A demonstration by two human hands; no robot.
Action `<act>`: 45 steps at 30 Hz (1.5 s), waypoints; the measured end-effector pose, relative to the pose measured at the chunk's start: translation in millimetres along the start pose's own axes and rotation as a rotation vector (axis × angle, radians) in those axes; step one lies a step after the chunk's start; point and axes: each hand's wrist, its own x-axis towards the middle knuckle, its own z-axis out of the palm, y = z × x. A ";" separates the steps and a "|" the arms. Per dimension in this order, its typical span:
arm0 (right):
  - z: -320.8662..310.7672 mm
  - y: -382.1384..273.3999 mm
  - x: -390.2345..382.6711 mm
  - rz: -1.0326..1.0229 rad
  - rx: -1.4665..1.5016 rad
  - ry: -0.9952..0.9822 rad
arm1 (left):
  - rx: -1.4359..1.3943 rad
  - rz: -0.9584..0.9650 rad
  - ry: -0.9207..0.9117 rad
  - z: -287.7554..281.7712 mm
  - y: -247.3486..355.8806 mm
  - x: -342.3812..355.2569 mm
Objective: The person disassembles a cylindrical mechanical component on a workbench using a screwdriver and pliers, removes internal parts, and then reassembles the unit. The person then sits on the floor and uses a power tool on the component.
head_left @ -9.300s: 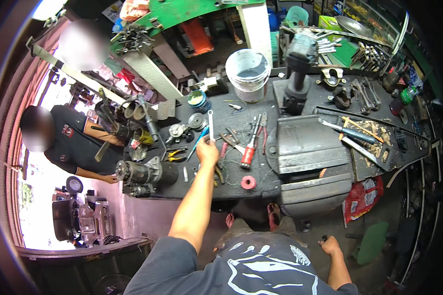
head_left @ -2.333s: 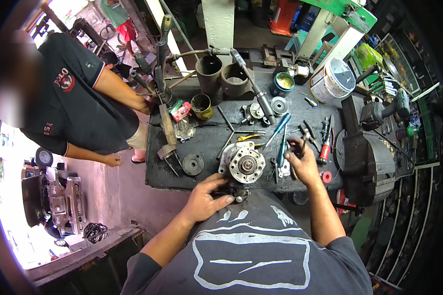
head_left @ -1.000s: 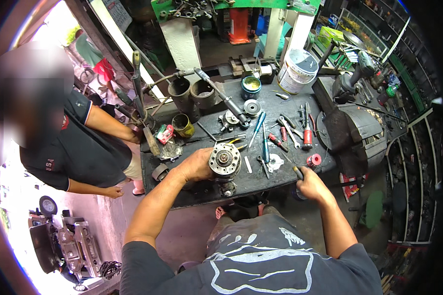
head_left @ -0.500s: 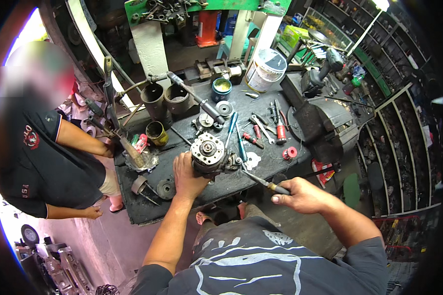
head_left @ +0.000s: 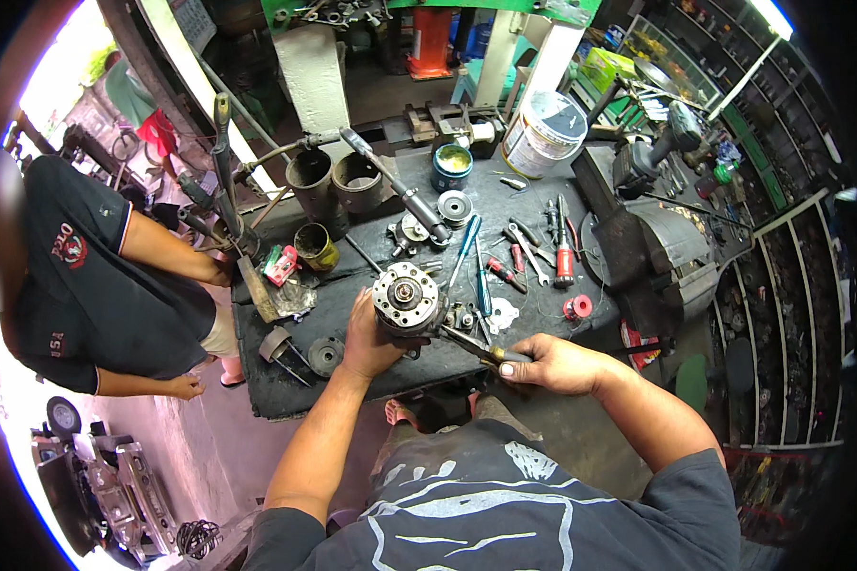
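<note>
Head view: a round metal assembly [head_left: 406, 297] is near the counter [head_left: 281, 392]'s near edge, the left hand [head_left: 365, 343] holding its left side. The right hand [head_left: 543, 364] grips a slim tool [head_left: 470, 344], tip at the assembly's right side. A slipping tip could jab toward the left hand; a loose hold could let the assembly topple.

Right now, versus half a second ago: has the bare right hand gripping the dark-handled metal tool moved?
Yes, leftward: against the round red spool on the black bench, the right hand was slightly right, now left.
</note>
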 end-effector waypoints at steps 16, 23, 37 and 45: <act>-41.1 -17.5 17.9 -0.351 -0.714 -0.161 | 0.126 -0.008 -0.062 1.8 -0.5 1.8; -39.5 -4.4 23.9 0.411 0.729 -0.689 | 0.223 -0.065 -0.183 3.5 -6.6 -4.8; -30.3 2.3 25.6 0.270 0.381 -0.651 | 0.241 0.082 -0.034 7.3 -18.7 -8.5; -85.5 51.2 -9.3 -0.101 -0.160 -0.477 | -0.044 -0.106 -0.083 6.4 -13.5 -5.9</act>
